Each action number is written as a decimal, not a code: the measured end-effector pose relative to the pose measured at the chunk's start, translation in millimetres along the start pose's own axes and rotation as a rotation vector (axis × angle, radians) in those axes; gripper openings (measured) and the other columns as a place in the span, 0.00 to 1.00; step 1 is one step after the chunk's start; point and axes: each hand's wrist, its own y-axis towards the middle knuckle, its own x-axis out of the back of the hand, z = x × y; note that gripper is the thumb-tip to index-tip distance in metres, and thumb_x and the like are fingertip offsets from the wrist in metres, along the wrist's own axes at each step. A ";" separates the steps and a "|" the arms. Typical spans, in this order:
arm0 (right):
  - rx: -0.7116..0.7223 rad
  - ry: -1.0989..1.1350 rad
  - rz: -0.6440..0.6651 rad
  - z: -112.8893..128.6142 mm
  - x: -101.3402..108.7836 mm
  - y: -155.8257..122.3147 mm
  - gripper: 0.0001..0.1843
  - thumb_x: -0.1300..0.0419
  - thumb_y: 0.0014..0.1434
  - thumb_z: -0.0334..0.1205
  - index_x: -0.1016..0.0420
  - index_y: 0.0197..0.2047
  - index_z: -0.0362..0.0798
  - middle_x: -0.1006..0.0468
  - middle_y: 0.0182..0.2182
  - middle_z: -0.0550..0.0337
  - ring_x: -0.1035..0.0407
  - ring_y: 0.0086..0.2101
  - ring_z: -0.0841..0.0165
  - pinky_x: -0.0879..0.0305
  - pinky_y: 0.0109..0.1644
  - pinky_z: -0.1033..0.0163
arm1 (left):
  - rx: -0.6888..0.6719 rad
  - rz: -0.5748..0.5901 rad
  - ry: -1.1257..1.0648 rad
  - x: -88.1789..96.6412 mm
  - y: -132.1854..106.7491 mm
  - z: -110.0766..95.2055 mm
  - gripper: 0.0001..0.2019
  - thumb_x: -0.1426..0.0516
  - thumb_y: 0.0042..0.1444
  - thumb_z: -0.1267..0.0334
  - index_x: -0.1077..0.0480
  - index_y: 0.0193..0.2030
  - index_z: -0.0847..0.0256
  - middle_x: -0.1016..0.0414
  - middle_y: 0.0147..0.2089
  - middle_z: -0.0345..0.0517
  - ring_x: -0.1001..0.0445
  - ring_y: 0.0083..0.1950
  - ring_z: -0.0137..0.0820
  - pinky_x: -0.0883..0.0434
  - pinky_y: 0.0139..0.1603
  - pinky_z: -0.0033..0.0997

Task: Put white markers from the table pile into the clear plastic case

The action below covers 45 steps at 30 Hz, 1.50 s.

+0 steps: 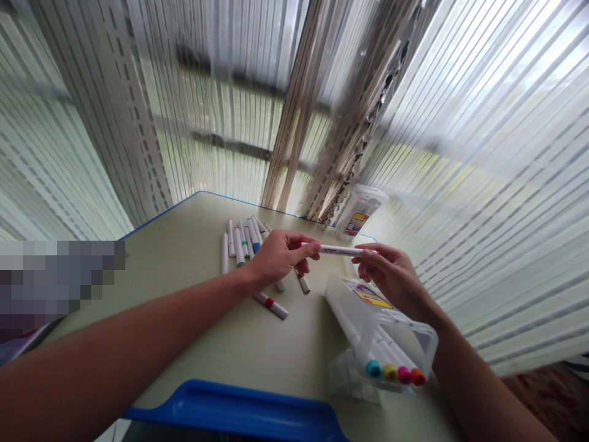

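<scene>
A white marker (341, 250) is held level above the table, one end in each hand. My left hand (288, 253) pinches its left end, where a bit of red shows. My right hand (389, 270) has the other end between thumb and fingers. Below my right hand, a clear plastic case (354, 313) lies tilted, with several markers inside; their blue, yellow, pink and orange ends (390, 372) face me. Several loose white markers (243, 239) lie beyond and beneath my left hand. One marker with a red band (271, 305) lies nearer to me.
A second clear case (361, 212) stands at the table's far edge by the sheer striped curtains (221, 110). The pale table (175, 245) has a blue rim, with a blue tray edge (248, 405) at the front. A blurred-out patch covers the left edge.
</scene>
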 end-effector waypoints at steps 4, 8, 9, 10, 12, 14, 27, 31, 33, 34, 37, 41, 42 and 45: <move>-0.016 0.049 -0.004 1.6 1.1 -0.1 0.12 0.31 0.49 0.42 0.20 0.37 0.45 0.19 0.26 0.55 0.32 0.19 0.73 0.40 0.19 0.68 | 0.014 -0.002 -0.093 1.0 1.5 1.3 0.13 0.40 0.56 0.60 0.25 0.43 0.68 0.22 0.36 0.50 0.28 0.22 0.22 0.29 0.24 0.23; -0.023 0.078 -0.007 2.2 2.2 0.2 0.11 0.35 0.52 0.40 0.20 0.38 0.44 0.18 0.27 0.53 0.31 0.19 0.72 0.40 0.20 0.68 | 0.068 -0.009 -0.186 1.6 1.9 -0.4 0.12 0.44 0.59 0.63 0.27 0.47 0.68 0.21 0.37 0.52 0.27 0.22 0.24 0.28 0.26 0.26; -0.023 0.087 -0.007 2.3 2.4 0.4 0.11 0.36 0.52 0.40 0.20 0.38 0.44 0.18 0.27 0.53 0.31 0.20 0.71 0.40 0.20 0.67 | 0.080 -0.007 -0.205 1.7 1.7 -1.4 0.12 0.45 0.60 0.63 0.27 0.47 0.68 0.21 0.37 0.52 0.27 0.22 0.24 0.28 0.26 0.26; -0.022 0.094 -0.009 2.3 2.5 0.6 0.11 0.36 0.52 0.39 0.20 0.38 0.44 0.18 0.27 0.53 0.30 0.20 0.71 0.40 0.20 0.67 | 0.091 -0.004 -0.223 1.8 1.6 -2.4 0.12 0.45 0.60 0.64 0.27 0.46 0.68 0.21 0.37 0.52 0.26 0.22 0.25 0.28 0.26 0.27; -0.022 0.103 -0.015 2.4 2.8 0.9 0.11 0.37 0.52 0.38 0.20 0.38 0.44 0.18 0.27 0.53 0.30 0.20 0.70 0.40 0.20 0.67 | 0.104 0.001 -0.249 1.9 1.3 -4.1 0.12 0.46 0.61 0.64 0.27 0.46 0.68 0.21 0.37 0.52 0.26 0.23 0.26 0.27 0.26 0.27; -0.023 0.106 -0.022 2.4 3.1 1.2 0.11 0.37 0.51 0.38 0.20 0.38 0.44 0.19 0.26 0.53 0.30 0.19 0.70 0.40 0.20 0.67 | 0.105 0.002 -0.252 2.0 1.1 -5.2 0.12 0.46 0.61 0.64 0.28 0.46 0.68 0.21 0.38 0.52 0.26 0.23 0.26 0.27 0.27 0.27; 0.003 0.025 -0.032 0.7 -0.5 -1.0 0.13 0.29 0.47 0.40 0.21 0.36 0.46 0.20 0.26 0.57 0.32 0.20 0.73 0.41 0.21 0.68 | -0.062 -0.077 -0.059 3.1 0.6 -4.1 0.14 0.37 0.51 0.62 0.27 0.43 0.68 0.26 0.31 0.43 0.29 0.22 0.22 0.30 0.24 0.23; -0.002 0.036 -0.018 -1.9 0.4 0.5 0.15 0.27 0.44 0.39 0.20 0.36 0.46 0.21 0.25 0.58 0.33 0.20 0.73 0.42 0.20 0.68 | -0.119 -0.049 0.040 1.2 -2.0 -7.0 0.15 0.36 0.50 0.61 0.26 0.43 0.68 0.27 0.28 0.42 0.29 0.23 0.23 0.30 0.24 0.22; -0.006 0.041 0.001 -1.5 0.9 0.4 0.14 0.27 0.44 0.40 0.20 0.35 0.47 0.21 0.25 0.58 0.33 0.20 0.73 0.43 0.20 0.67 | -0.143 -0.030 0.054 -1.2 -4.1 -8.4 0.15 0.37 0.51 0.60 0.26 0.43 0.68 0.27 0.29 0.43 0.29 0.23 0.23 0.31 0.23 0.22; -0.007 0.044 0.012 -0.9 0.9 0.0 0.14 0.27 0.44 0.40 0.20 0.35 0.48 0.21 0.25 0.59 0.33 0.20 0.73 0.43 0.20 0.67 | -0.160 -0.024 0.056 -2.7 -5.4 -9.0 0.15 0.37 0.52 0.60 0.27 0.44 0.68 0.26 0.30 0.44 0.29 0.23 0.23 0.31 0.23 0.22; -0.009 0.060 0.045 1.7 0.0 -2.2 0.12 0.28 0.44 0.40 0.20 0.34 0.50 0.21 0.25 0.60 0.35 0.20 0.73 0.43 0.21 0.66 | -0.217 -0.023 0.076 -7.7 -10.3 -10.8 0.16 0.38 0.53 0.59 0.27 0.44 0.68 0.25 0.30 0.45 0.28 0.24 0.23 0.30 0.24 0.22; -0.016 0.060 0.083 3.4 -1.5 -4.8 0.12 0.27 0.43 0.41 0.21 0.33 0.51 0.23 0.24 0.61 0.36 0.21 0.72 0.43 0.22 0.65 | -0.274 -0.025 0.116 -15.7 -20.0 -16.2 0.15 0.38 0.53 0.58 0.26 0.44 0.66 0.26 0.27 0.43 0.29 0.24 0.24 0.31 0.25 0.21; -0.019 0.053 0.090 3.2 -1.6 -5.0 0.12 0.27 0.43 0.41 0.21 0.33 0.51 0.24 0.24 0.61 0.36 0.21 0.72 0.43 0.23 0.65 | -0.286 -0.017 0.125 -17.8 -22.5 -17.9 0.15 0.38 0.53 0.58 0.25 0.43 0.66 0.26 0.26 0.43 0.29 0.24 0.24 0.31 0.25 0.21; -0.021 0.046 0.105 2.3 -1.4 -4.9 0.14 0.26 0.41 0.42 0.20 0.32 0.51 0.27 0.21 0.62 0.37 0.21 0.72 0.43 0.23 0.65 | -0.345 -0.008 0.157 -23.4 -28.9 -21.9 0.13 0.38 0.53 0.59 0.25 0.42 0.65 0.25 0.27 0.43 0.30 0.25 0.23 0.31 0.27 0.21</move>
